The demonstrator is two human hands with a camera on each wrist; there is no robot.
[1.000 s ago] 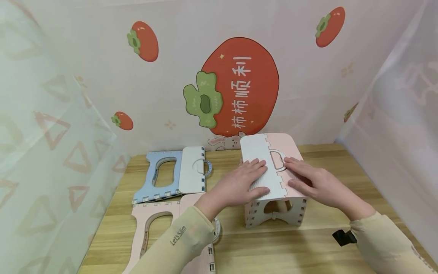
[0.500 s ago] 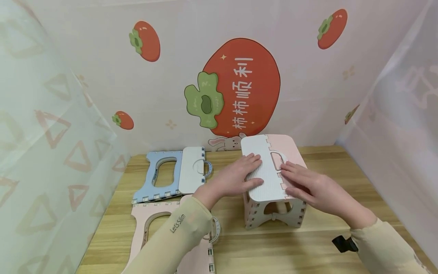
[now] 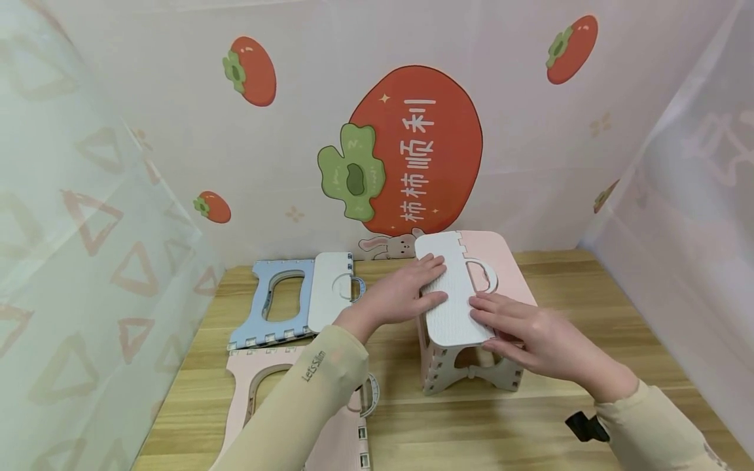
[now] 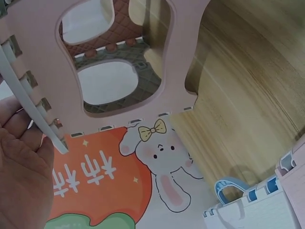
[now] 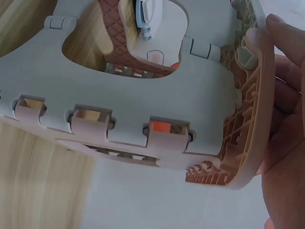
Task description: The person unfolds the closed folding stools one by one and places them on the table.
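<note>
A folding step stool [image 3: 449,327], white and pink, stands unfolded on the wooden table right of centre. My left hand [image 3: 400,288] rests on the white half of its seat, fingers extended. My right hand [image 3: 524,330] lies across the near part of the seat, its fingertips on the white half and the thumb near the front edge. In the left wrist view, the left hand [image 4: 21,157] lies against the seat's white edge, with the pink side leg panel [image 4: 183,47] below. The right wrist view shows the right hand [image 5: 286,114] at the seat's ribbed pink edge [image 5: 259,109].
A blue and white folding stool [image 3: 330,294] lies folded flat at the back left. Nearer, a pink folded stool [image 3: 238,392] lies partly under my left sleeve [image 3: 318,379]. A printed sheet [image 3: 283,131] forms the walls around the wooden tabletop [image 3: 459,432].
My right hand has slid left and toward me, from beside the handle onto the near white half. My left hand has shifted slightly left and away from me. The stool stays in place.
</note>
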